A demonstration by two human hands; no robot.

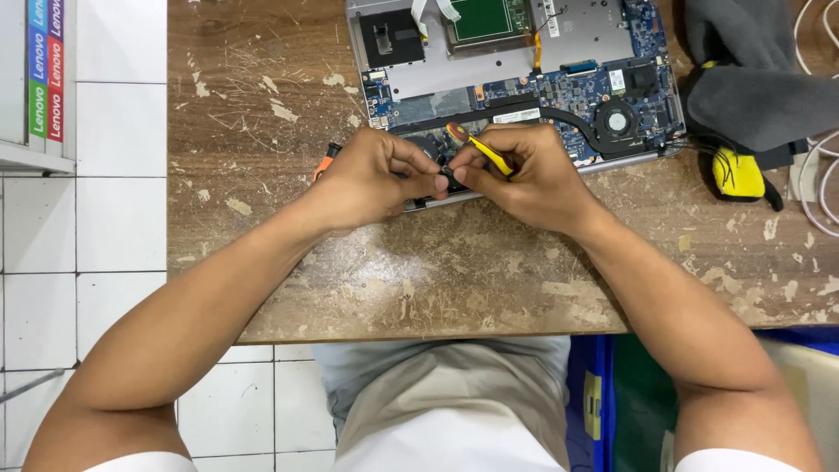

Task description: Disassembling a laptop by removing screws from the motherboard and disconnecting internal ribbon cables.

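An opened laptop (568, 52) lies on the worn wooden table (454, 280), its blue circuit board, black heat pipe and round fan (617, 121) exposed. My right hand (524, 175) grips a small yellow-handled screwdriver (481, 149) with a red cap, tip down at the laptop's near edge. My left hand (376, 175) pinches a small dark part right beside the tip, fingers touching the right hand. An orange-and-black tool (325, 161) pokes out behind the left hand.
A grey cloth (752, 79) with a yellow-and-black object (736, 170) under it lies at the table's right. White cables (817, 175) run along the right edge. White tiled floor is to the left, with a blue-and-green container (612, 393) below the table.
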